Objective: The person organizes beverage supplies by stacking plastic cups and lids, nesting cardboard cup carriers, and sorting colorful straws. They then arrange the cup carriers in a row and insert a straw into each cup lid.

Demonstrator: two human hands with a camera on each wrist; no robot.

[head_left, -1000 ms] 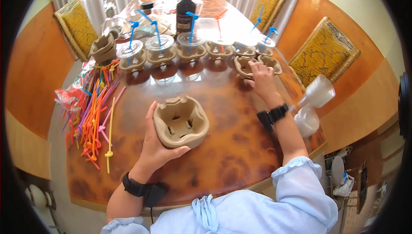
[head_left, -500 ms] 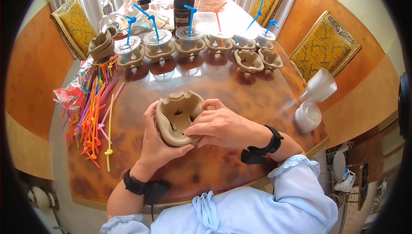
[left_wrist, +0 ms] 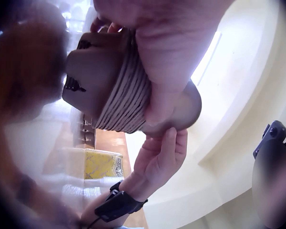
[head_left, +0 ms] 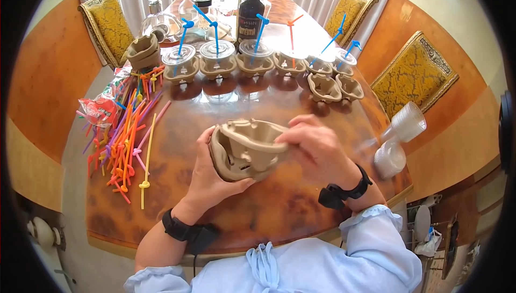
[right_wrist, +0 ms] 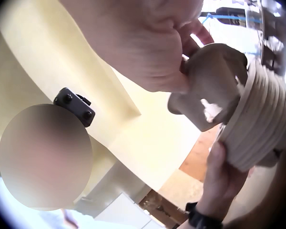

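My left hand [head_left: 211,177] grips a nested stack of brown cardboard cup holders [left_wrist: 126,95], thumb along the near side. The right hand [head_left: 317,145] pinches the rim of the top holder [head_left: 260,134], which is tilted and partly raised out of the stack. In the right wrist view that top holder [right_wrist: 212,83] hangs from the right fingers, while the layered stack [right_wrist: 262,117] rests in the left hand [right_wrist: 221,183]. Two empty holders [head_left: 324,88] stand at the back right, in front of a row of lidded cups [head_left: 217,51] in holders.
Knotted coloured straws [head_left: 127,150] lie on the left, beside a red-and-clear wrapper [head_left: 99,111]. More cup holders [head_left: 143,52] stand at the back left. Stacked clear plastic cups [head_left: 408,122] and lids [head_left: 389,160] lie at the right edge. A dark bottle [head_left: 250,13] stands behind the row.
My right hand came back from the holders at the back right to the stack, reached inside it, and now has the top holder tilted up. The left hand kept its grip.
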